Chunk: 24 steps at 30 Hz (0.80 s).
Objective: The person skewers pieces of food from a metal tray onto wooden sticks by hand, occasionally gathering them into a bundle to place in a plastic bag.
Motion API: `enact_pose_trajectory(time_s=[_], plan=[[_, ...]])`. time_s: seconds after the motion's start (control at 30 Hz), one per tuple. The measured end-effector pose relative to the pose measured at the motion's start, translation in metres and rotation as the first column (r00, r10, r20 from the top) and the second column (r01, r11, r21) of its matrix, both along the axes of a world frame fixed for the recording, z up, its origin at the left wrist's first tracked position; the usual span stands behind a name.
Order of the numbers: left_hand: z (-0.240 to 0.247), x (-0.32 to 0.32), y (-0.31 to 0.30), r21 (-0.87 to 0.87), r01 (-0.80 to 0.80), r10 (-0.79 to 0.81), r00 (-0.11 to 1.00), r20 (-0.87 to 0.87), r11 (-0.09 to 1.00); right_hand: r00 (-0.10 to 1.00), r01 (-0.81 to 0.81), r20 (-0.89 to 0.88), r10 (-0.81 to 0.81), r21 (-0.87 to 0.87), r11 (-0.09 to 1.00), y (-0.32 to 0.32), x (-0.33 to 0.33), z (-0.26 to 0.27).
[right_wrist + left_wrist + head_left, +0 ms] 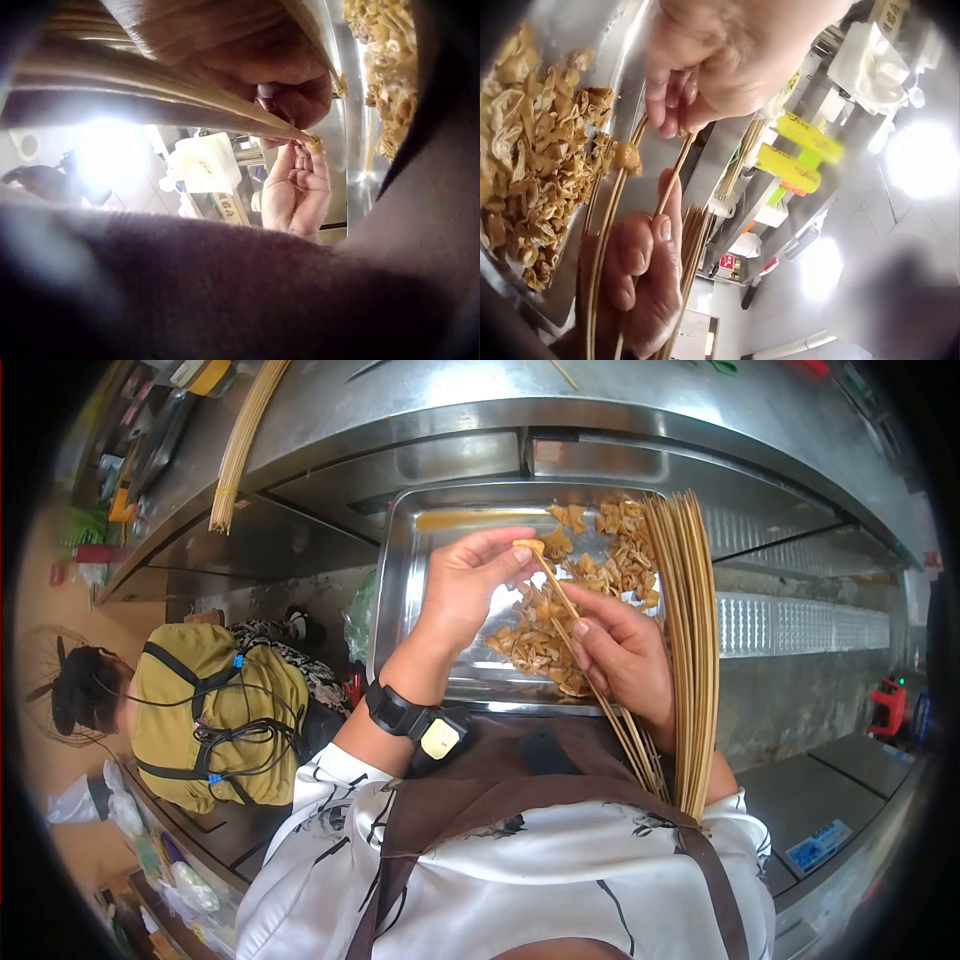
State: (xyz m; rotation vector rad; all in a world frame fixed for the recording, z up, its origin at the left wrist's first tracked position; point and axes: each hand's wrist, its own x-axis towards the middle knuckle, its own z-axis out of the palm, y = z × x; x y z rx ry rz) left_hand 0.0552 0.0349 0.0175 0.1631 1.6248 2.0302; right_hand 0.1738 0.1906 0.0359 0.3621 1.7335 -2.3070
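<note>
My left hand (462, 588) pinches a small, glossy yellow-brown food piece (530, 545) between thumb and fingers, at the tip of a thin bamboo skewer (556, 588). My right hand (628, 660) grips that skewer lower down, thumb and fingers curled round it, along with a few others. In the left wrist view, another food piece (627, 159) sits on the tips of skewers beside the one between the hands. A thick bundle of bamboo skewers (686, 630) stands along the right forearm. Under the hands, a steel tray (383, 575) holds many crinkled brown food pieces (540, 640).
A steel counter (480, 390) runs behind the tray, with another skewer bundle (240, 450) lying over its edge at left. A person in a mustard top (215, 710) is at the left. A red stool (887, 706) stands far right.
</note>
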Motion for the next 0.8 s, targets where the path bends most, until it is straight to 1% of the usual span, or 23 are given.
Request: enact_pose_trajectory(time_s=[0.03, 0.07, 0.13, 0.23, 0.37, 0.47, 0.53, 0.57, 0.63, 0.8], plan=[[0.0022, 0.0006, 0.0008, -0.086, -0.020, 0.012, 0.996, -0.088, 0.996, 1.000, 0.007, 0.011, -0.007, -0.007, 1.000, 0.0000, 0.0004, 0.0005], [0.0010, -0.0004, 0.0003, -0.086, -0.019, 0.012, 0.996, -0.086, 0.996, 1.000, 0.007, 0.014, -0.007, -0.007, 1.000, -0.0001, 0.0005, 0.0017], [-0.0013, -0.0050, -0.0022, -0.198, -0.029, -0.019, 0.971, -0.240, 0.980, 1.000, 0.016, 0.014, -0.016, -0.016, 1.000, -0.0008, -0.0006, 0.0037], [-0.0006, -0.0060, -0.0035, -0.230, -0.018, -0.049, 0.957, -0.284, 0.973, 1.000, 0.022, 0.001, -0.022, -0.017, 1.000, -0.0017, -0.0021, -0.0001], [0.0029, -0.0067, -0.0036, -0.271, -0.014, -0.070, 0.952, -0.297, 0.962, 1.000, 0.011, 0.006, -0.011, -0.005, 1.000, -0.0022, -0.0022, -0.0012], [0.0028, -0.0057, -0.0027, -0.292, -0.044, -0.056, 0.944, -0.324, 0.955, 1.000, 0.022, -0.011, -0.022, -0.006, 1.000, -0.0029, -0.0012, -0.0045], [0.0038, -0.0054, -0.0027, -0.340, -0.057, -0.079, 0.924, -0.373, 0.939, 1.000, 0.024, -0.010, -0.024, -0.009, 1.000, -0.0029, -0.0014, -0.0037], [0.0036, -0.0053, -0.0027, -0.340, -0.057, -0.079, 0.925, -0.373, 0.939, 1.000, 0.024, -0.009, -0.024, -0.009, 1.000, -0.0022, -0.0015, -0.0025], [0.0031, -0.0051, -0.0036, -0.359, -0.061, -0.106, 0.899, -0.426, 0.931, 1.000, 0.014, 0.002, -0.014, 0.006, 1.000, -0.0015, -0.0014, 0.0001], [0.0035, -0.0055, -0.0053, -0.348, -0.048, -0.125, 0.879, -0.460, 0.936, 1.000, 0.003, -0.007, -0.003, 0.013, 1.000, -0.0011, -0.0029, -0.0001]])
